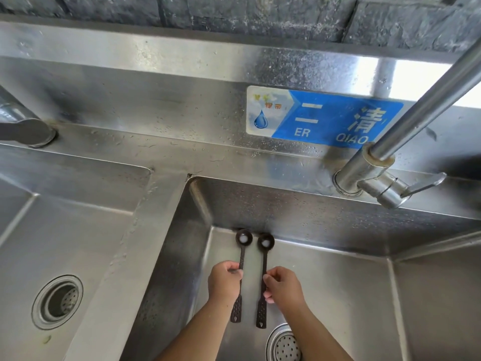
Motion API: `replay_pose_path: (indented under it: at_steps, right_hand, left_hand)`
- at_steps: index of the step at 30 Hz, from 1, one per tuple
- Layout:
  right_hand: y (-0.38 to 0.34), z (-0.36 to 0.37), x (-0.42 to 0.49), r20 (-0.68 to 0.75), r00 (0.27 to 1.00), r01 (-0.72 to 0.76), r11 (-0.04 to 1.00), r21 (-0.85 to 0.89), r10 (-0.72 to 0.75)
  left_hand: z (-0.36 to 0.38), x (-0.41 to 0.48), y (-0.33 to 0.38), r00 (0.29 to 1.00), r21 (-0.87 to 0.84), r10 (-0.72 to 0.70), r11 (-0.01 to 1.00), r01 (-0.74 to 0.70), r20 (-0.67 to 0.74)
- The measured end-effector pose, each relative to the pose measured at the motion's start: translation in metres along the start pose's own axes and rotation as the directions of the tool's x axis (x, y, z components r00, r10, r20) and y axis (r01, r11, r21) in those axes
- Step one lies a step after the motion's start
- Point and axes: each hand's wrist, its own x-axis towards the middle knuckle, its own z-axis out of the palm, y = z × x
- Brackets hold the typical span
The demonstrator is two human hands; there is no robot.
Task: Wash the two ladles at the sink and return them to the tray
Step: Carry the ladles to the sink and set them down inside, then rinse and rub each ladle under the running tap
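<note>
While two dark brown, long-handled ladles are held side by side in the right-hand basin [325, 282] of a stainless-steel double sink [156, 230], each is gripped at mid-handle by one bare hand. The left ladle [236, 310] is pinched between the thumb and curled fingers of the left hand [225, 278], and the right ladle [261, 312] is gripped in the same way by the right hand [282, 285]. Both small round bowls are pointed toward the far wall of the basin and lie just before it, a little apart from each other; a pale spot is seen in each, though what it is cannot be told. The perforated flat handle ends are directed toward the near side. Whether the ladles are touching the basin floor cannot be told, and the middle of each handle is hidden by fingers. A round perforated drain strainer [283, 345] is seen near the right forearm. The left-hand basin [78, 230], with its own round drain [57, 302], is separated by a steel divider. At the far right rim a chrome tap with a lever handle [377, 178] is mounted, and the right end of a blue and white sticker with a water-drop picture [322, 115] on the steel splashback is crossed by the tap's long pipe [429, 100]. Part of another tap [26, 131] is seen at the far left, and a dark stone wall [234, 9] is visible above.
</note>
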Motion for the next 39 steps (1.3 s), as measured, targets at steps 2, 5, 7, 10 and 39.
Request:
replay_pose_path:
  at_steps: [2, 5, 7, 10, 39]
  right_hand:
    - [-0.001, 0.001, 0.0, -0.008, 1.0, 0.015, 1.0, -0.018, -0.015]
    - [-0.001, 0.001, -0.002, -0.024, 0.999, 0.025, 0.999, -0.027, -0.026]
    - [0.0, 0.001, -0.002, -0.036, 0.999, 0.032, 0.999, -0.029, -0.033]
    - [0.002, 0.001, -0.004, -0.087, 0.994, 0.054, 0.997, -0.054, -0.058]
    - [-0.098, -0.138, -0.107, -0.306, 0.912, 0.29, 0.957, 0.016, -0.271]
  left_hand:
    - [0.0, 0.003, -0.001, 1.0, 0.038, 0.003, 0.999, -0.003, -0.015]
    - [-0.001, 0.005, -0.002, 0.999, 0.118, 0.024, 0.993, -0.02, -0.03]
    - [-0.002, 0.004, 0.0, 0.998, 0.164, 0.055, 0.985, -0.049, -0.032]
    - [-0.003, 0.004, 0.001, 0.993, 0.236, 0.102, 0.968, -0.087, -0.053]
    - [-0.04, -0.107, 0.136, 0.919, 0.256, 0.369, 0.883, -0.394, 0.141]
